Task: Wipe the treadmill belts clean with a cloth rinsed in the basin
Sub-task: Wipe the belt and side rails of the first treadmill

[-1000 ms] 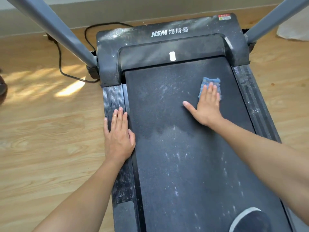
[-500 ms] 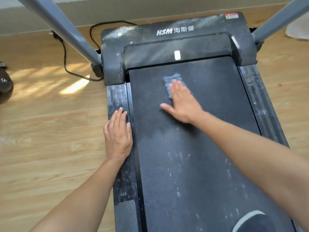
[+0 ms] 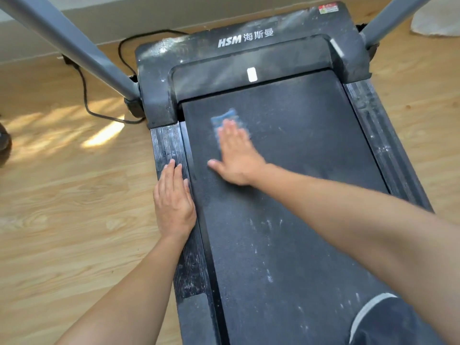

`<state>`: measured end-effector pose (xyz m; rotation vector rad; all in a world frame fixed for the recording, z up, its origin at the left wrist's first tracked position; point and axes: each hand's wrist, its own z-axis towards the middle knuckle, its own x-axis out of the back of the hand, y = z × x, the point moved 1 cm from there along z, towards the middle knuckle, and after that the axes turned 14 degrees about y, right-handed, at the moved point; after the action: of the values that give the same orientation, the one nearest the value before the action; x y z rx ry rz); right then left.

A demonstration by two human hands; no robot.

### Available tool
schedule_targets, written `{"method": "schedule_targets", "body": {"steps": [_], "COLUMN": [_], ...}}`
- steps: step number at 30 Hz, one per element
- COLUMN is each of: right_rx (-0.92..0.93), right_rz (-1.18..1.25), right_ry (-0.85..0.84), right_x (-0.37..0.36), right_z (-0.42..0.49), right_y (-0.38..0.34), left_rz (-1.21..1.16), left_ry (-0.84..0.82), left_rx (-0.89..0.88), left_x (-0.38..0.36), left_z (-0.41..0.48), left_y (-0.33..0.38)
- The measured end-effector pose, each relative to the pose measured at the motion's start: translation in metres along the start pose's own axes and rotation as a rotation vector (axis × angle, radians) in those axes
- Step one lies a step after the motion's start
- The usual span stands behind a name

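A black treadmill belt runs down the middle of the view, with white dusty streaks on its near half. A small blue cloth lies on the far left part of the belt. My right hand presses flat on the cloth with straight fingers; only the cloth's far edge shows beyond the fingertips. My left hand rests flat on the ribbed left side rail. The basin is not in view.
Grey uprights rise at the left and right of the dusty motor cover. A black power cord trails over the wooden floor at the left. A dark shoe stands on the belt at the bottom right.
My right hand has swept the cloth from the right side of the belt over to its left side. My left hand has stayed on the left rail.
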<state>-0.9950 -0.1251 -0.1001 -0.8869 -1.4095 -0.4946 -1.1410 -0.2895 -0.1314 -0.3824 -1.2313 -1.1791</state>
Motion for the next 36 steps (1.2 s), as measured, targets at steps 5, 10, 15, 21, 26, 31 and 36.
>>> {"method": "schedule_targets", "body": {"steps": [5,10,15,21,26,31,36], "right_rx": [0.368,0.12,-0.451,-0.54,-0.359,-0.108,0.26], "right_rz": [-0.04,-0.093,-0.05,0.028,0.006,0.008,0.027], "right_ry": [-0.023,0.023,0.053,0.099,0.066,0.01,-0.023], "right_x": [-0.027,0.011,0.053,0.031,0.008,-0.008,-0.046], "right_z": [-0.037,-0.055,-0.092,-0.094,-0.101,-0.095,-0.096], "right_y": [-0.05,0.084,0.23,0.183,0.116,0.028,-0.068], "left_rz": [-0.068,-0.05,-0.048,0.003,-0.06,-0.184,-0.23], "left_ry": [-0.01,-0.035,-0.041,-0.009,0.01,0.089,0.126], "left_rx": [0.007,-0.005,0.001,0.182,0.248,0.593,0.567], "left_x": [0.0,0.005,0.004,0.005,0.005,0.007,0.007], "left_z": [0.002,0.003,0.003,-0.014,-0.014,-0.005,0.001], "left_y": [-0.007,-0.002,0.002,0.004,0.008,0.021,0.022]}}
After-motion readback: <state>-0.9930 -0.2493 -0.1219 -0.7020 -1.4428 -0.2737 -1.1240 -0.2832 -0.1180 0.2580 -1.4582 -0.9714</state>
